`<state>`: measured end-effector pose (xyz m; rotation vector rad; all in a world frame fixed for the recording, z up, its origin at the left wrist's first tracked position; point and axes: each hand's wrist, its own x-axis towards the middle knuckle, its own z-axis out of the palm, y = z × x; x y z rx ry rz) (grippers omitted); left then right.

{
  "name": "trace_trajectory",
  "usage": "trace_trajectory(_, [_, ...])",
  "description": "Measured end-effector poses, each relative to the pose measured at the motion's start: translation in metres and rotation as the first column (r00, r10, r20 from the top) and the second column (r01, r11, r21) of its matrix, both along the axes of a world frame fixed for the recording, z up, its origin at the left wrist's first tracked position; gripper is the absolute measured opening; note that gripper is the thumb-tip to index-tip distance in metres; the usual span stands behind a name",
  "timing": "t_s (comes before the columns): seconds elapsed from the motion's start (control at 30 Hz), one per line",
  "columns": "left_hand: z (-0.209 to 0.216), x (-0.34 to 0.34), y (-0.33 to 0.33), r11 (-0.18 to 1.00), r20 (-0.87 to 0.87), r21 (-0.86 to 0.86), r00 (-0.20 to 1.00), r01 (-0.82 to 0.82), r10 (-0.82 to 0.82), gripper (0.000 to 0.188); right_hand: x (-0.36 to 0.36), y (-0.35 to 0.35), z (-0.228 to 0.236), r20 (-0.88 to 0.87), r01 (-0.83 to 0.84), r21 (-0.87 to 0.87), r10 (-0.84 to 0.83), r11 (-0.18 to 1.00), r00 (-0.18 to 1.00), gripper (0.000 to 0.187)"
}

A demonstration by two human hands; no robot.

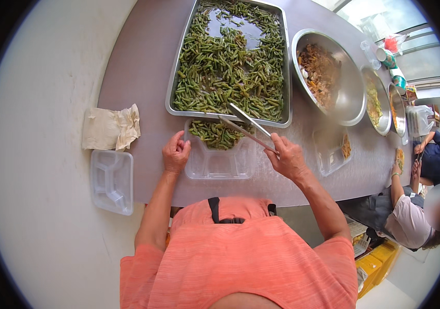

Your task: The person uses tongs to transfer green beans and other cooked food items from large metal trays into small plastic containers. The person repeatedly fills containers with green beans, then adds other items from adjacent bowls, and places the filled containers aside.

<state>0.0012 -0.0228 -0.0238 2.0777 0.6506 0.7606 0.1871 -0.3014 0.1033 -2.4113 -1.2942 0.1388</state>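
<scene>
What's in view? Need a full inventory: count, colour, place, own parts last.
Rectangular steel tray: one, silver, table's far centre
Cut green beans: many, green, in tray and middle box
Round steel bowls with food: three, silver, right of tray
Clear plastic compartment boxes: at least three, colourless, between hands, right of them, far left
Crumpled paper: one, brown, far left
Steel tongs: one, silver, in right hand
Smooth table: one, grey-brown, centre
Window: one, pale, upper right
Small packages: several, mixed, upper right, details unclear
Co-workers: two, dark and light clothing, far right
Own shirt: one, orange, bottom
Own hands: two, bare, centre
</scene>
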Motion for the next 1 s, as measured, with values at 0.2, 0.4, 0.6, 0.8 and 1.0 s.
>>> trace_trajectory(0.2, [-0.005, 0.000, 0.002, 1.000, 0.017, -0.006, 1.000, 0.017, -0.017, 0.034, 0.068, 0.049, -0.016, 0.048, 0.217, 0.008, -0.217, 0.976, 0.975, 0.033])
trace_trajectory(0.4, [-0.001, -0.003, -0.001, 0.999, -0.031, -0.038, 1.000, -0.001, 0.000, 0.036, 0.151, 0.132, -0.026, 0.001, 0.410, -0.081, -0.411, 0.908, 0.911, 0.040])
trace_trajectory(0.6, [0.007, -0.003, -0.003, 1.000, -0.040, -0.006, 0.999, 0.003, -0.003, 0.036, 0.192, 0.196, -0.020, -0.022, 0.447, -0.186, -0.458, 0.875, 0.889, 0.040])
trace_trajectory(0.8, [0.006, -0.002, -0.007, 0.998, -0.027, -0.044, 0.999, -0.034, 0.032, 0.037, 0.193, 0.182, -0.018, 0.032, 0.320, -0.185, -0.319, 0.929, 0.947, 0.028])
trace_trajectory(1.0, [0.002, -0.002, -0.005, 0.997, -0.034, -0.061, 0.999, -0.041, 0.039, 0.036, 0.155, 0.126, -0.003, -0.182, 0.256, 0.099, -0.235, 0.962, 0.955, 0.023])
